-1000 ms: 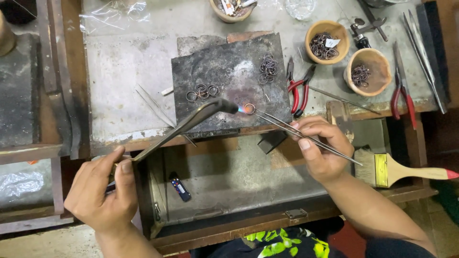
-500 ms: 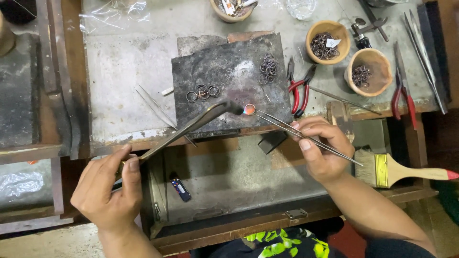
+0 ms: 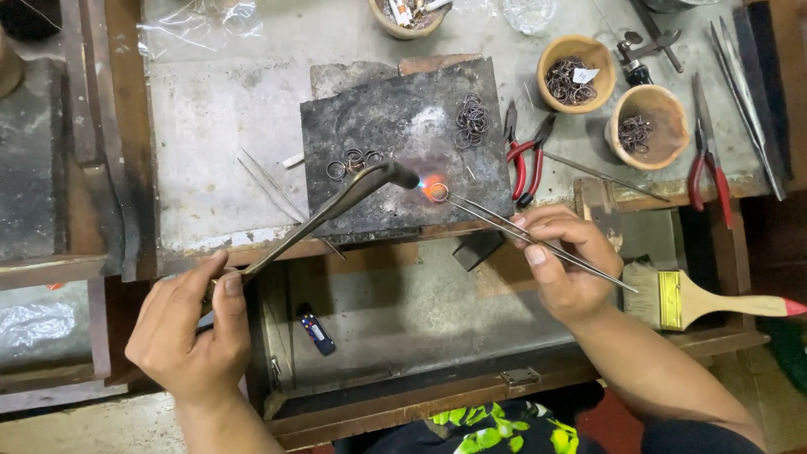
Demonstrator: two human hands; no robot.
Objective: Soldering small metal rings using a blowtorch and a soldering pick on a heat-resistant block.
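Observation:
My left hand [image 3: 192,328] grips the handle of a metal torch [image 3: 336,206] whose nozzle points right over a dark charred block [image 3: 395,134]. A small flame hits a glowing orange ring [image 3: 436,192] on the block. My right hand [image 3: 565,261] holds long thin tweezers [image 3: 504,225] whose tips pinch or touch that ring. Several small metal rings [image 3: 353,161] lie left of the nozzle, and a pile of dark rings [image 3: 472,120] sits at the block's upper right.
Red-handled pliers [image 3: 525,164] lie right of the block. Two wooden bowls [image 3: 575,71] [image 3: 647,126] hold rings. A paintbrush [image 3: 706,301] rests at the right, more pliers [image 3: 704,160] beyond. Spare tweezers [image 3: 277,197] lie left. An open drawer [image 3: 395,319] holds a small lighter [image 3: 318,334].
The ring glows brighter orange under the flame. Torch and tweezers stay almost in place; my left hand has shifted slightly right.

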